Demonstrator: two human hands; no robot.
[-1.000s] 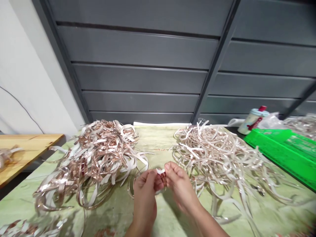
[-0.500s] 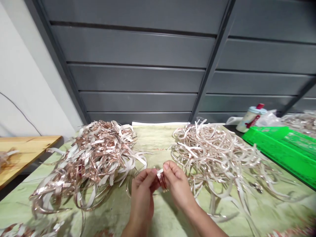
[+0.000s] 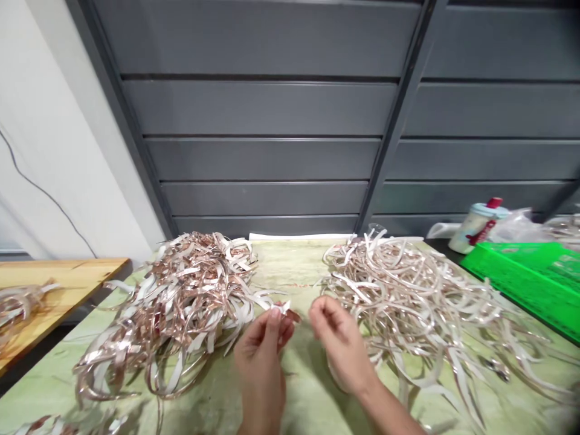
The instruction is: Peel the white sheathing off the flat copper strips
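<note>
My left hand (image 3: 265, 344) pinches a short rose-gold and white strip (image 3: 281, 308) between thumb and fingers, in the middle of the head view. To its right, a small gap away, is my right hand (image 3: 338, 338), its fingers curled together in a pinch. What those fingers hold, if anything, is hidden. A thin curved edge shows below that hand, too blurred to name. Left of my hands lies a tangled pile of shiny rose-gold and white strips (image 3: 181, 302). Another heap of paler, narrower curved strips (image 3: 399, 284) spreads to the right.
The piles rest on a green-patterned table (image 3: 290, 260) against a grey panelled wall (image 3: 267, 109). At the right stand a green plastic basket (image 3: 521, 284) and a white cup with a blue lid (image 3: 478, 226). A wooden surface (image 3: 77, 275) with more strips is at the left.
My hands have come apart: the right one has moved off to the right, while the left one keeps the strip. The camera view has shifted slightly.
</note>
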